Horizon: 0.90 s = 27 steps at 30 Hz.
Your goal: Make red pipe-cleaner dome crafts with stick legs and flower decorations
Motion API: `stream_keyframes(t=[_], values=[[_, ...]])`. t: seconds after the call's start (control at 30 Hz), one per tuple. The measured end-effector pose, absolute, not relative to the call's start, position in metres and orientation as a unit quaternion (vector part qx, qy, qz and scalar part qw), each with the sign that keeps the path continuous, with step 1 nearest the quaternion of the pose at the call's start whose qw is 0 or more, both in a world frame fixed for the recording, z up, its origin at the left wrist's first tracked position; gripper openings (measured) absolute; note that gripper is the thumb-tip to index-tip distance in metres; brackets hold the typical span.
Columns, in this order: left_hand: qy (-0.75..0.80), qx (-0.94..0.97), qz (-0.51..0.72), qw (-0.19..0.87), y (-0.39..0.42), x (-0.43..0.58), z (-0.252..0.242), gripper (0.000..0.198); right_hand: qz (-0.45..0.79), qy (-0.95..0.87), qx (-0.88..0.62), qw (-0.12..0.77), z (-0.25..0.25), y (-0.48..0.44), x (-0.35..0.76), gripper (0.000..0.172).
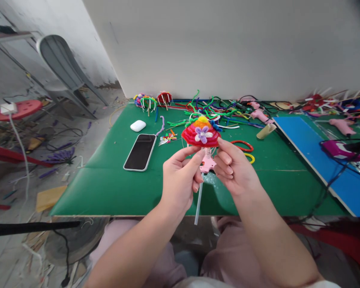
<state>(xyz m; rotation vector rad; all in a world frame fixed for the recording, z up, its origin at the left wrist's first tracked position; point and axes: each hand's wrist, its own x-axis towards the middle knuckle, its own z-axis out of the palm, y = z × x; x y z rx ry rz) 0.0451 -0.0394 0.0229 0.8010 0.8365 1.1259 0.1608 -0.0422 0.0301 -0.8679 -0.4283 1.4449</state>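
Held up between both hands is a small dome-shaped pipe-cleaner piece (195, 138) in red, orange and yellow, with a purple-and-white flower on its front. My left hand (180, 176) pinches its lower left edge between thumb and fingers. At the lower right edge, my right hand (235, 166) grips it with the other fingers curled in. A pink glue gun (208, 165) lies on the table behind the hands, partly hidden by them. From it a clear glue stick (199, 204) sticks out toward me, past the table's front edge.
The green table (108, 188) carries a phone (140, 152), a white case (138, 126), scissors with red and yellow handles (244, 147) and loose pipe cleaners (210, 105). Finished-looking domes (165, 98) stand at the back left. A blue board (315, 160) lies right, near another glue gun (342, 127).
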Motion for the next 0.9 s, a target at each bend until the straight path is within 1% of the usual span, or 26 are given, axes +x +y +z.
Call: stream_keyframes(t=[0.33, 0.53, 0.77, 0.9], values=[[0.371, 0.340, 0.524, 0.687, -0.0404, 0.0470, 0.0236, 0.017, 0.626, -0.194, -0.380, 0.653, 0.0297, -0.0440, 0.1573, 0.033], [0.384, 0.345, 0.542, 0.663, -0.0414, 0.0488, 0.0217, 0.018, 0.636, -0.181, -0.385, 0.644, 0.0328, -0.0451, 0.1560, 0.034], [0.387, 0.360, 0.558, 0.640, -0.0439, 0.0508, 0.0195, 0.016, 0.643, -0.165, -0.378, 0.646, 0.0341, -0.0474, 0.1542, 0.039], [0.384, 0.373, 0.568, 0.625, -0.0451, 0.0510, 0.0185, 0.015, 0.644, -0.152, -0.374, 0.650, 0.0357, -0.0489, 0.1516, 0.039]])
